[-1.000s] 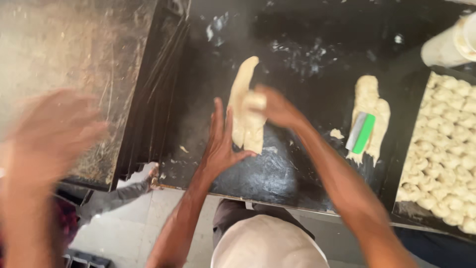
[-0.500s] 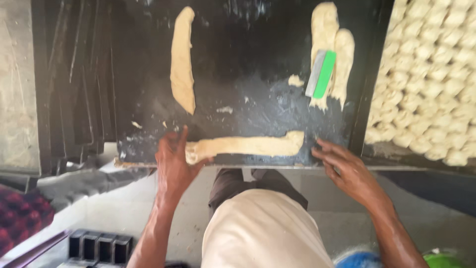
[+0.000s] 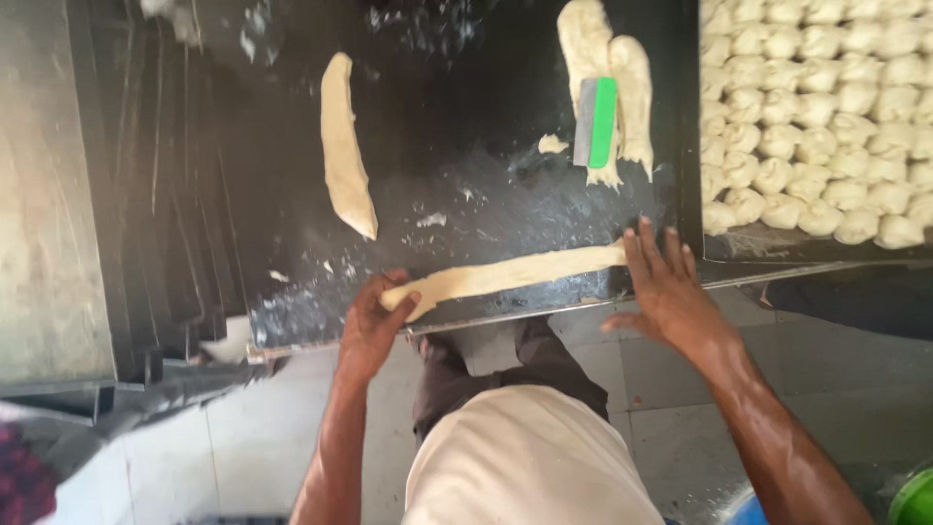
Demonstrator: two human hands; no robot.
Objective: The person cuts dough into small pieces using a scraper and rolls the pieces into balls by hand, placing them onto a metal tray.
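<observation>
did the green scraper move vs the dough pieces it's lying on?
No. The green scraper lies on the same two dough pieces as before; only the camera shifted.

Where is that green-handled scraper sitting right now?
In the head view, the scraper lies on the dough lumps at the upper right of the black worktop, just left of the tray of dough balls.
</observation>
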